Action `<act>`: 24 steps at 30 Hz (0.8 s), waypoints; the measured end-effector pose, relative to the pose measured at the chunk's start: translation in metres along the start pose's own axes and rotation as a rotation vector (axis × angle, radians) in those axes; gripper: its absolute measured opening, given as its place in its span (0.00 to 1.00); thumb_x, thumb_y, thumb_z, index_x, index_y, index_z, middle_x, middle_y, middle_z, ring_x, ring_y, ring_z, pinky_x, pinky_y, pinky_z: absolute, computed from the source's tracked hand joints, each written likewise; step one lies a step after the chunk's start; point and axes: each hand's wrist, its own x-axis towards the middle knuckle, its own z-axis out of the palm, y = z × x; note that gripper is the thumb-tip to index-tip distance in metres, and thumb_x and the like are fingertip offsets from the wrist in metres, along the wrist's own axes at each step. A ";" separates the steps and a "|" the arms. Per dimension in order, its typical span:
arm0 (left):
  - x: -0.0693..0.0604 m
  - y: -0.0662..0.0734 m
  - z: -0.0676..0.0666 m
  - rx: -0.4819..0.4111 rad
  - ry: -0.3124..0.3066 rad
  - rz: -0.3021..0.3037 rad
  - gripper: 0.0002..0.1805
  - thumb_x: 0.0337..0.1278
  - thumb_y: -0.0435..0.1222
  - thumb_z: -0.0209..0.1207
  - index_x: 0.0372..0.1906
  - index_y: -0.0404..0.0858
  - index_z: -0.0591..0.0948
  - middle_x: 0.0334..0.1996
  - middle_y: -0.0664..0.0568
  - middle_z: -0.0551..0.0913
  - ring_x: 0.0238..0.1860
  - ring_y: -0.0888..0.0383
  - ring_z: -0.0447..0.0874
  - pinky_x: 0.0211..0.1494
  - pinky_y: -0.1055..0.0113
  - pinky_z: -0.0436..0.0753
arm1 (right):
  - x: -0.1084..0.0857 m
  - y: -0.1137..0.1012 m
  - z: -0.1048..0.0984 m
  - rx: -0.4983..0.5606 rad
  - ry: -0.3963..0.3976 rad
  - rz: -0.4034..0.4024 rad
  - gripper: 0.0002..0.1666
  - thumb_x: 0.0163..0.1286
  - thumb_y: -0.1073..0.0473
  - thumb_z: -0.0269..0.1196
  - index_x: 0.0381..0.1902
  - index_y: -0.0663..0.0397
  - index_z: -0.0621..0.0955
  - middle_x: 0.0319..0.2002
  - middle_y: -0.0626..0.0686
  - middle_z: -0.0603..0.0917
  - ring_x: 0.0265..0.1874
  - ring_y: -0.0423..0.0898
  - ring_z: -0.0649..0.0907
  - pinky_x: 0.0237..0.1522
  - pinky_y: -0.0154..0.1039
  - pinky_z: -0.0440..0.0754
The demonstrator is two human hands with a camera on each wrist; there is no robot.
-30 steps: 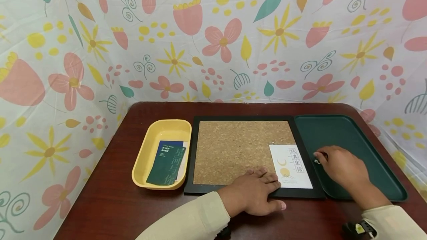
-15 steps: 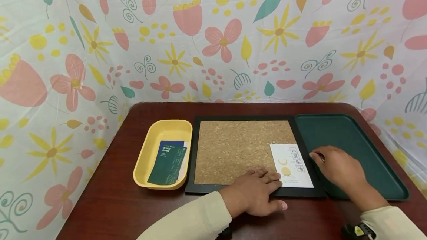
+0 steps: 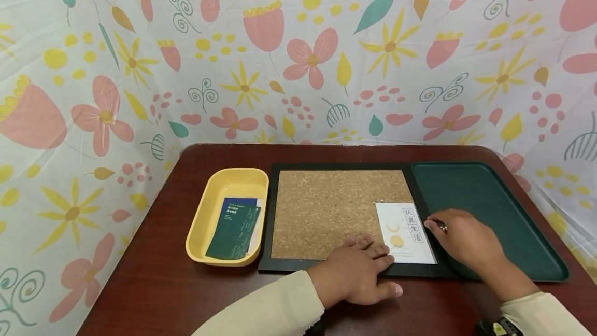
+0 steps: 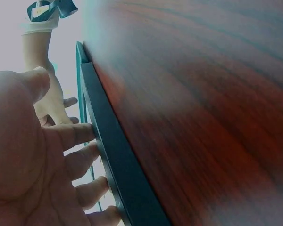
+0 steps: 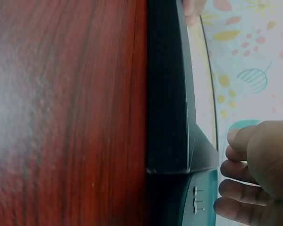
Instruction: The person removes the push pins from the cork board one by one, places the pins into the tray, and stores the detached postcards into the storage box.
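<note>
My left hand (image 3: 356, 271) lies flat across the lower part of the cork board (image 3: 342, 206), its fingers spread. Its fingertips touch the lower left corner of a white card (image 3: 407, 240), printed with a yellow moon and characters, at the board's lower right. Small tacks show at the card's upper left corner. By the card's right edge, at the black frame, my right hand (image 3: 468, 240) has its thumb and forefinger brought together. They seem to pinch a thumbtack, mostly hidden by the fingers. Several thumbtacks (image 5: 196, 200) lie on the green tray (image 5: 207, 193) beneath that hand.
A yellow bin (image 3: 198, 227) left of the board holds a green booklet (image 3: 233, 232) over a blue one. The green tray's rim adjoins the board's right side. All of it stands on a dark red wooden table (image 3: 154, 284), with a flower-print cloth (image 3: 298, 102) behind.
My right hand has moved left from over the green tray to the board's frame beside the card. The left hand has stayed in place on the board.
</note>
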 end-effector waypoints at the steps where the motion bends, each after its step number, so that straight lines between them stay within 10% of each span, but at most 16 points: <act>1: -0.001 0.000 0.000 -0.009 0.002 0.002 0.38 0.67 0.74 0.30 0.78 0.70 0.58 0.78 0.77 0.50 0.80 0.64 0.41 0.79 0.64 0.49 | 0.000 -0.002 0.001 -0.003 0.007 -0.016 0.14 0.71 0.52 0.68 0.46 0.56 0.89 0.46 0.63 0.87 0.45 0.63 0.84 0.33 0.57 0.83; 17: -0.005 -0.003 0.001 0.000 0.025 0.000 0.40 0.68 0.73 0.30 0.79 0.64 0.60 0.79 0.72 0.52 0.80 0.64 0.45 0.77 0.68 0.52 | 0.003 -0.019 0.010 0.087 -0.055 -0.044 0.07 0.64 0.55 0.73 0.26 0.44 0.86 0.55 0.71 0.80 0.60 0.70 0.71 0.55 0.66 0.73; 24: -0.006 -0.004 -0.001 0.003 0.027 0.010 0.39 0.69 0.72 0.31 0.79 0.64 0.61 0.79 0.72 0.53 0.80 0.64 0.44 0.77 0.69 0.52 | 0.007 -0.024 0.014 0.178 -0.047 -0.011 0.10 0.62 0.56 0.74 0.28 0.56 0.86 0.44 0.71 0.85 0.62 0.74 0.67 0.63 0.68 0.57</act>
